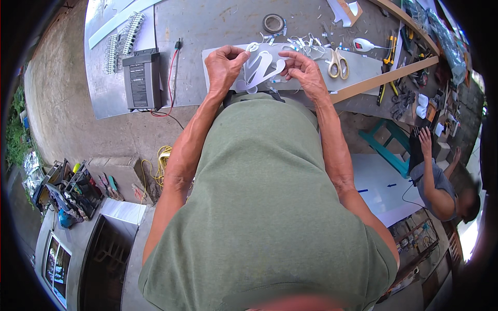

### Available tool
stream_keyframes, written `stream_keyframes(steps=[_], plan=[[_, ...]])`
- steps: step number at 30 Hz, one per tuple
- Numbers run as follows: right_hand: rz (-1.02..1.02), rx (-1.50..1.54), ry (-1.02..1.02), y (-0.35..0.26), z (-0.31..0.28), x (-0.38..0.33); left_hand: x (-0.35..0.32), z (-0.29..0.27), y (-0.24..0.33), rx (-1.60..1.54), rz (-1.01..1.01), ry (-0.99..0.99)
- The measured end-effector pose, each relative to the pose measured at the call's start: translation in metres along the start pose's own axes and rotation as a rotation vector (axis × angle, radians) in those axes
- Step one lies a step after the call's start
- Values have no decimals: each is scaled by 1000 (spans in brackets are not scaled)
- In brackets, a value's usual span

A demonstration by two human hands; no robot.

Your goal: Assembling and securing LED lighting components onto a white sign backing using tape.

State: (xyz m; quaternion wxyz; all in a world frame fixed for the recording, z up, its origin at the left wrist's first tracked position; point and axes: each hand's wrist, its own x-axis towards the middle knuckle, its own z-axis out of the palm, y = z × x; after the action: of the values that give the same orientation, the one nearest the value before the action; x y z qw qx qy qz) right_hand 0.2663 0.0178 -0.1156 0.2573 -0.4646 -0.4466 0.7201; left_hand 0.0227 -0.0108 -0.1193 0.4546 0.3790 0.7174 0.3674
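Observation:
My left hand (226, 67) pinches a small coil of thin white wire (252, 47) between thumb and fingertips. Just below and right of it is a white, curved cut-out shape with rounded strokes (262, 67), close to my body at the table's near edge. My right hand (307, 75) is beside the shape's rounded right end, its fingers bent and apart; whether they touch the shape is unclear. Several small white light modules on wires (308, 44) lie tangled beyond my right hand. A pair of scissors with pale handles (338, 67) rests to the right of that hand.
On the metal table (202, 26) are a tape roll (273, 23), a white glue bottle (364, 45), a boxy grey power unit (141, 80) with red and black leads, and coiled module strips (130, 33). A brown strip (384, 80) slants rightward. Another person (438, 186) is at right, near a green stool (386, 145).

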Motion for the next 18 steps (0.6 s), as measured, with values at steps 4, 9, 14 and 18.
stream_keyframes(steps=[4,9,14,18], plan=[[14,-75,-59,0,-3,0,0,0,0,2,3,7],[18,-98,-57,-2,-1,2,-1,0,2,15,13,14],[27,-116,-47,-3,-1,5,0,0,-1,35,17,12],[32,-97,-45,-3,-3,7,0,0,0,38,14,11]])
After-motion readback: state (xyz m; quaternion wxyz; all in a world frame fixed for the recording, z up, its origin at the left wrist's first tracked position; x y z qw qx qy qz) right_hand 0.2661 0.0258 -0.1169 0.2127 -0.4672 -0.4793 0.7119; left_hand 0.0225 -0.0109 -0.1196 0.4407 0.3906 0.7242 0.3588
